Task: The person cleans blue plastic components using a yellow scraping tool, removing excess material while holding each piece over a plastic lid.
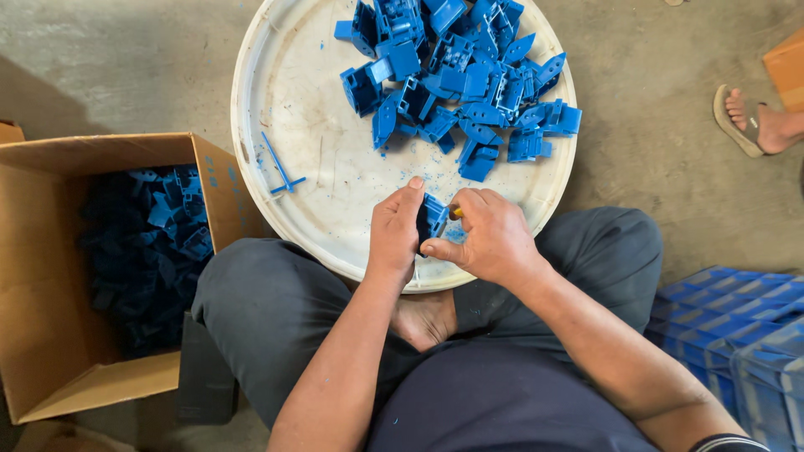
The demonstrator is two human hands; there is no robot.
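My left hand (394,230) grips a small blue plastic part (430,217) over the near rim of a round white tray (293,100). My right hand (490,234) is closed around a small tool with a yellow-orange tip (455,213) pressed against that part. A pile of several similar blue plastic parts (461,75) lies on the far half of the tray. A thin blue plastic sprue (279,172) lies alone on the tray's left side, with blue shavings scattered near my hands.
An open cardboard box (50,335) at my left holds several blue parts (159,226). Blue plastic crates (737,335) stand at my right. Another person's sandalled foot (754,121) rests on the concrete floor at the far right, beside a cardboard corner (787,67).
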